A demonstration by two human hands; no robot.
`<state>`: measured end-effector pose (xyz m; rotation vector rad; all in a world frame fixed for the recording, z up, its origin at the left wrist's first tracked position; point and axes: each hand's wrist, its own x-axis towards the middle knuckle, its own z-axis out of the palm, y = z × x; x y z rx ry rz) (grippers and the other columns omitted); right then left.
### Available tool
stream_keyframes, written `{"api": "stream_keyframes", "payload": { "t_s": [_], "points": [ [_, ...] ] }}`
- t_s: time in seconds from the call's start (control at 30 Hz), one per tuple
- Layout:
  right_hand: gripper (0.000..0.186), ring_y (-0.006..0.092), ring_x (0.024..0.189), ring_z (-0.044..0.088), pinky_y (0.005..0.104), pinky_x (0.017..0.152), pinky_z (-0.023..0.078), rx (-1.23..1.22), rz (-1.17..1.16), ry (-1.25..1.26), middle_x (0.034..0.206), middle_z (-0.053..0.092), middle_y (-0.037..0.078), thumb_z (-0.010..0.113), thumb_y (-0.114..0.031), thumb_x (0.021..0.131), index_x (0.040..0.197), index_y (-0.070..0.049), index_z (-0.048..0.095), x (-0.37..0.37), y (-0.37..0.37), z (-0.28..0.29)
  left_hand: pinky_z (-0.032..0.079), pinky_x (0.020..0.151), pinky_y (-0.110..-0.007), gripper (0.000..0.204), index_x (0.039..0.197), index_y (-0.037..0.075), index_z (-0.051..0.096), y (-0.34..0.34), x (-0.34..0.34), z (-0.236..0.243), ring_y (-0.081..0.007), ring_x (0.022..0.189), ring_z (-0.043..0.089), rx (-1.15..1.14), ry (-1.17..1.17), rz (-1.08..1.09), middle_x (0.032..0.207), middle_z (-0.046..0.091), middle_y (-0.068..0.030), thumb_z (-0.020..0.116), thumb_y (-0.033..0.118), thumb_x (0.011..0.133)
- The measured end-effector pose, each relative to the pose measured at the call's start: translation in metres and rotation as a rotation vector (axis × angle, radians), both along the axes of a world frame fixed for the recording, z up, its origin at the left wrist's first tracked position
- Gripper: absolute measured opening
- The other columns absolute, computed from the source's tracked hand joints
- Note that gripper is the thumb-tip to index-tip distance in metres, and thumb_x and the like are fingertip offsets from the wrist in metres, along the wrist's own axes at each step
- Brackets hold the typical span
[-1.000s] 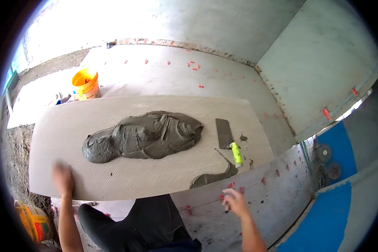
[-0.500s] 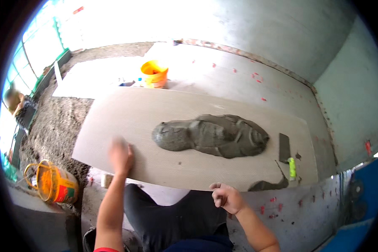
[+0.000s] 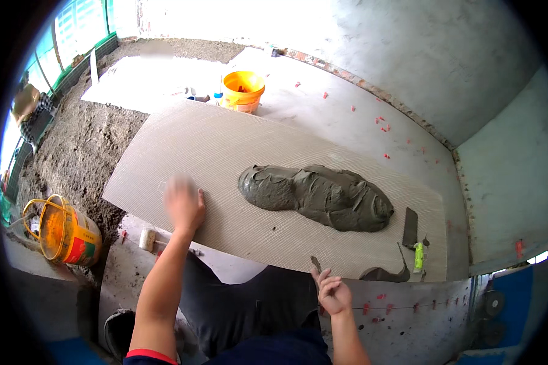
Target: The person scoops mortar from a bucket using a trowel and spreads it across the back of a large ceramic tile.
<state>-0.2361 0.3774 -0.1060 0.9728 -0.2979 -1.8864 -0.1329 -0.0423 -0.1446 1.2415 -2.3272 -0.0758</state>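
A large beige slab (image 3: 219,140) with a ribbed surface lies in front of me, its near edge over my legs. My left hand (image 3: 186,205) rests flat on its left part, thumb apart, the fingertips blurred. A long mound of wet grey mortar (image 3: 319,198) sits on the slab's middle. At the near edge my right hand (image 3: 335,294) holds nothing that I can see; its index finger points up and the others are loosely bent. Beside that fingertip is a small grey dab (image 3: 315,263). A trowel (image 3: 411,228) with a yellow-green handle lies on the right end.
Beyond the slab stands a yellow bucket (image 3: 245,91); another yellow bucket (image 3: 73,234) leans at the left. A white-headed mallet (image 3: 147,239) lies by the near left edge. Rough mortar (image 3: 79,146) covers floor at left, where a person (image 3: 30,112) crouches. Red clips dot the laid tiles.
My view has tilted slightly. My left hand stays on the slab, while my right hand has turned so its index finger points up at the near edge, by the grey dab.
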Motion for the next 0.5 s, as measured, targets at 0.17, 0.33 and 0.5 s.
{"api": "stream_keyframes", "payload": {
  "t_s": [0.17, 0.33, 0.5],
  "points": [
    [0.044, 0.0180, 0.072, 0.062, 0.0323, 0.066, 0.053, 0.484, 0.576, 1.046, 0.101, 0.063, 0.016, 0.047, -0.013, 0.087, 0.127, 0.006, 0.045, -0.013, 0.027, 0.039, 0.025, 0.108, -0.047, 0.057, 0.130, 0.002, 0.045, 0.001, -0.003, 0.003, -0.0360, 0.129, 0.036, 0.016, 0.012, 0.004, 0.137, 0.041, -0.0205, 0.059, 0.033, 0.085],
    [0.037, 0.0264, 0.076, 0.064, 0.0397, 0.065, 0.052, 1.858, 1.172, 2.826, 0.092, 0.062, 0.019, 0.057, -0.016, 0.081, 0.114, 0.000, 0.055, -0.052, -0.002, 0.070, 0.026, 0.108, -0.047, 0.055, 0.130, 0.003, 0.046, 0.002, -0.004, 0.003, -0.0360, 0.128, 0.036, 0.018, 0.031, -0.007, 0.136, 0.042, -0.0208, 0.059, 0.031, 0.085],
    [0.023, 0.0275, 0.075, 0.062, 0.0417, 0.062, 0.051, 1.871, 1.471, 3.303, 0.084, 0.059, 0.013, 0.058, -0.015, 0.080, 0.098, -0.001, 0.060, -0.090, -0.005, 0.060, 0.018, 0.112, -0.045, 0.059, 0.132, 0.000, 0.043, 0.006, -0.009, 0.017, -0.0342, 0.135, 0.028, 0.161, -0.014, 0.020, 0.141, 0.036, -0.0210, 0.054, 0.037, 0.087]
  ]
}}
